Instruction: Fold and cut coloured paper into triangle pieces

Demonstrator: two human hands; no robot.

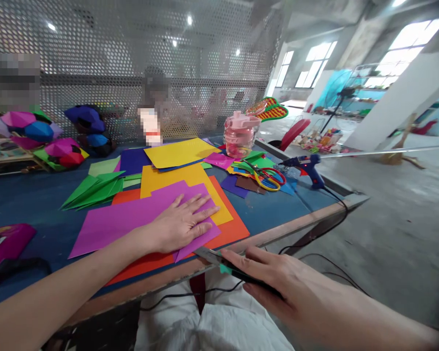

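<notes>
My left hand [185, 219] lies flat with fingers spread on sheets of purple paper [120, 222]. Under these are a yellow-orange sheet [163, 181] and a red-orange sheet [237, 226], partly covered. My right hand [267, 275] is closed round the dark handle of a utility knife [208, 254], which has a bit of green on it. Its metal blade points left, by the lower corner of the purple paper at the table's front edge. Whether the blade touches the paper, I cannot tell.
Beyond the sheets stand a pink bottle [239, 134] and scissors [269, 179] on paper scraps. A blue glue gun [307, 168] with a cord lies at the right. Green folded paper [95, 190] and colourful paper shapes [64, 151] are on the left. Perforated metal [113, 63] rises behind the table.
</notes>
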